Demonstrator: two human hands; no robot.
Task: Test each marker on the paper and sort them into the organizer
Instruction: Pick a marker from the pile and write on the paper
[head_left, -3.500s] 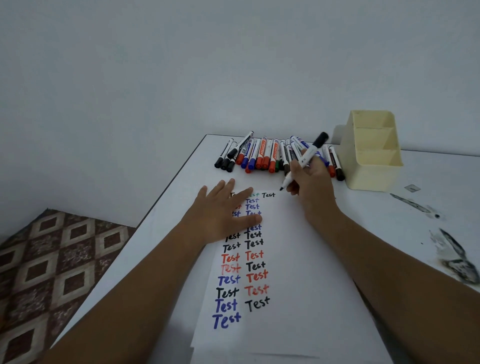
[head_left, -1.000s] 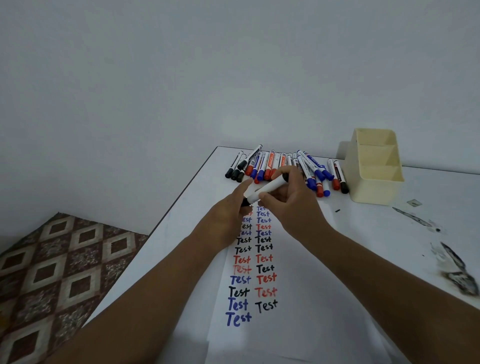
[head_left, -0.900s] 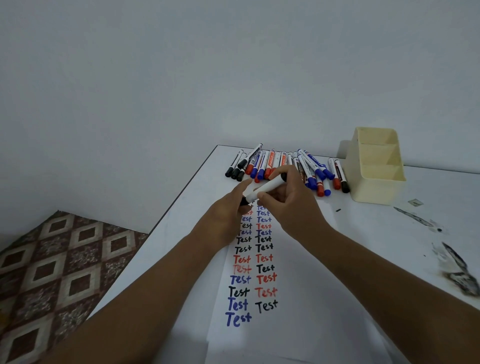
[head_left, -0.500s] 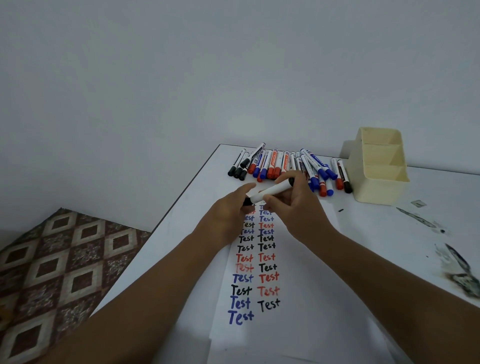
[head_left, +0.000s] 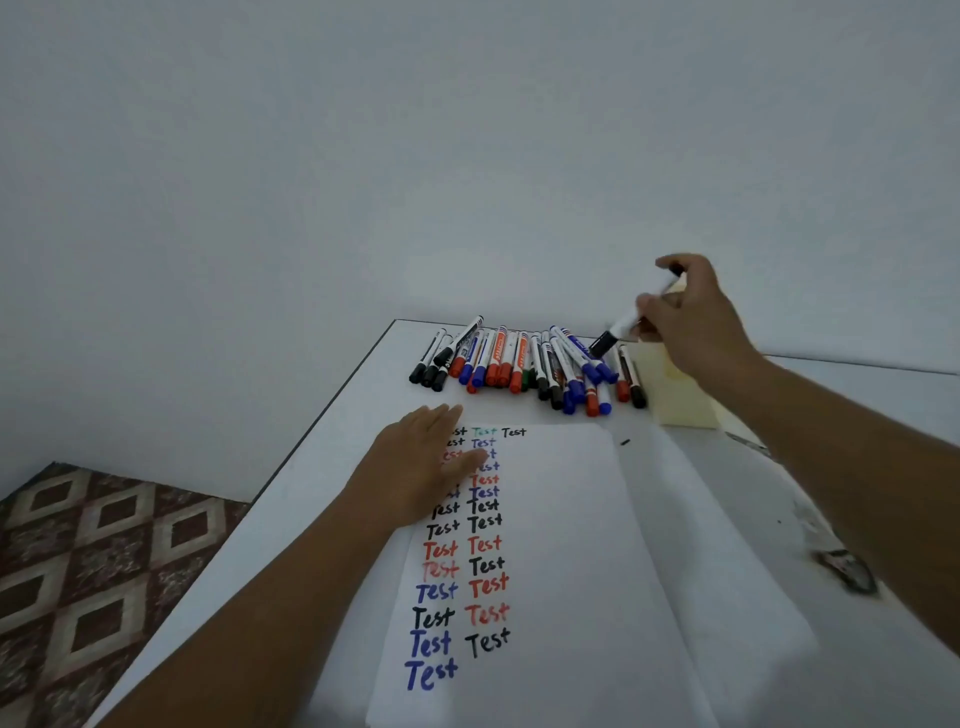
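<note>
Black-capped marker (head_left: 626, 325) between right fingers (head_left: 652, 306)

R hand (head_left: 691, 317) holds capped black marker (head_left: 621, 328) above organizer (head_left: 683, 410); L hand (head_left: 421, 467) flat on paper (head_left: 561, 519)

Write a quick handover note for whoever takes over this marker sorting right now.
Right hand holds a capped black marker above the cream organizer, grip near its tail.
Left hand lies flat on the paper, pinning it.
Done: three columns of "Test" words on the sheet, the newest in black at the top.
Left: drop this marker into the organizer, then test and sort the row of markers at the table's far edge. What is inside the organizer is hidden.
</note>
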